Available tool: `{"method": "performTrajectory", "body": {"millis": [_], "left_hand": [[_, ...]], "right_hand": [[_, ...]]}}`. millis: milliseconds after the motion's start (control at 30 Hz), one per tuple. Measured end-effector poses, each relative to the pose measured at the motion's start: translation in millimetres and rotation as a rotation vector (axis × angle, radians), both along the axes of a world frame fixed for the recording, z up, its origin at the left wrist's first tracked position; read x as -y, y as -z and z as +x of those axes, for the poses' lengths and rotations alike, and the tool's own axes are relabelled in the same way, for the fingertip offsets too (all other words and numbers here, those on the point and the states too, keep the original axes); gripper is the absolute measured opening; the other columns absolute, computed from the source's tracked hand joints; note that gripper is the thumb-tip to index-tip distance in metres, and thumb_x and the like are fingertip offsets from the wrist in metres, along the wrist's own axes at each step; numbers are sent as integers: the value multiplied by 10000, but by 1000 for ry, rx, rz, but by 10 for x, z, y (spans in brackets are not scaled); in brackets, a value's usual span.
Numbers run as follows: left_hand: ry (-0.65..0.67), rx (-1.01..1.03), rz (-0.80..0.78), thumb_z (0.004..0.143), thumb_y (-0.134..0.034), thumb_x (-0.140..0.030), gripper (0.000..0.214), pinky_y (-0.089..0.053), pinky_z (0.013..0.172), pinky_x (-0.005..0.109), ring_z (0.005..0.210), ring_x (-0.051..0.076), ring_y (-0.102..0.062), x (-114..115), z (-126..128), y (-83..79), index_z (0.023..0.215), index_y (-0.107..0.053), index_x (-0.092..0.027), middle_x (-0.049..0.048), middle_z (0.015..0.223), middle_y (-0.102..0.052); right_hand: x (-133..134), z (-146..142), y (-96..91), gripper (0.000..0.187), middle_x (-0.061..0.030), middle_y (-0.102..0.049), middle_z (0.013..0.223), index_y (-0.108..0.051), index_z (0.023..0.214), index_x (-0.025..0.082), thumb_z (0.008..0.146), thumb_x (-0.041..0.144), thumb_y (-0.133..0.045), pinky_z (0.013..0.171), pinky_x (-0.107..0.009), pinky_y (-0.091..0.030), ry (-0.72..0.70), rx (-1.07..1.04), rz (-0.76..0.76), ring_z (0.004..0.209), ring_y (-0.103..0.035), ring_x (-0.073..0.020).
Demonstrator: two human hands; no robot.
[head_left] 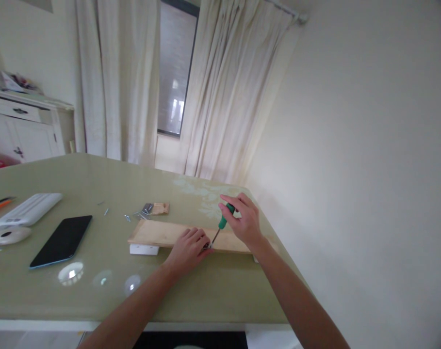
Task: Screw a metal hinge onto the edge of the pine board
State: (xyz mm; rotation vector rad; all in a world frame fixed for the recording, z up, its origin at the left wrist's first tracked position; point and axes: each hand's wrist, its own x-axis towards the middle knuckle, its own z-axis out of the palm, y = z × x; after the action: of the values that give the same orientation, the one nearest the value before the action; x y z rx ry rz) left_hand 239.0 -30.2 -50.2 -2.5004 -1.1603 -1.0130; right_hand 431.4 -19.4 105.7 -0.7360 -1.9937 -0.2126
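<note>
A green-handled screwdriver (223, 218) slants down to the front edge of a pale wooden board (162, 233). The fingers of my right hand (245, 218) are closed around the upper part of its handle, with the index finger raised past the end. My left hand (189, 247) rests on the middle of the board, its fingers pressed together on a small metal piece (207, 245) beside the screwdriver's tip. Most of that piece is hidden, so its kind is unclear. Under the board's left end sits a white block (143, 249); part of another shows under the right end.
Behind the board lie loose screws (143, 213) and a small wooden piece (160, 208). To the left are a black tablet (62, 242), a white power strip-like object (29, 208) and a white rounded object (9, 235). A wall borders the table (107, 184) on the right.
</note>
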Motion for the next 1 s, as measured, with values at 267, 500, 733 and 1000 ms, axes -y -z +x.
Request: {"method": "performTrajectory", "body": {"millis": [267, 500, 733, 1000], "left_hand": [[3, 1, -5, 975, -738, -376, 187, -406, 819, 374, 923, 245, -585, -2, 7, 10, 964, -665, -204, 45, 985, -686], [2, -4, 0, 974, -741, -362, 180, -405, 827, 371, 932, 246, -587, -2, 3, 11, 974, -664, -200, 45, 986, -683], [6, 11, 0, 978, -735, -362, 177, -403, 823, 375, 926, 246, -578, -10, 5, 22, 959, -669, -199, 48, 981, -680], [0, 6, -5, 975, -739, -355, 172, -409, 835, 374, 933, 247, -583, 2, 3, 3, 963, -666, -199, 48, 980, -680]], "right_hand": [[39, -5, -15, 335, -64, -753, 986, -709, 1316, 234, 1082, 306, -480, 844, -338, -548, -64, 81, -60, 904, -677, -199], [68, -5, -21, 385, -121, -755, 1032, -660, 1365, 178, 1051, 326, -493, 899, -415, -532, 94, 187, 22, 966, -671, -261], [47, 7, -2, 304, -58, -778, 1029, -684, 1310, 242, 1056, 357, -563, 872, -328, -554, -70, 118, -114, 899, -716, -195], [74, -14, -64, 478, -102, -744, 1267, -472, 1568, 237, 1108, 321, -373, 946, -348, -546, -88, 226, -182, 1082, -707, -209]]}}
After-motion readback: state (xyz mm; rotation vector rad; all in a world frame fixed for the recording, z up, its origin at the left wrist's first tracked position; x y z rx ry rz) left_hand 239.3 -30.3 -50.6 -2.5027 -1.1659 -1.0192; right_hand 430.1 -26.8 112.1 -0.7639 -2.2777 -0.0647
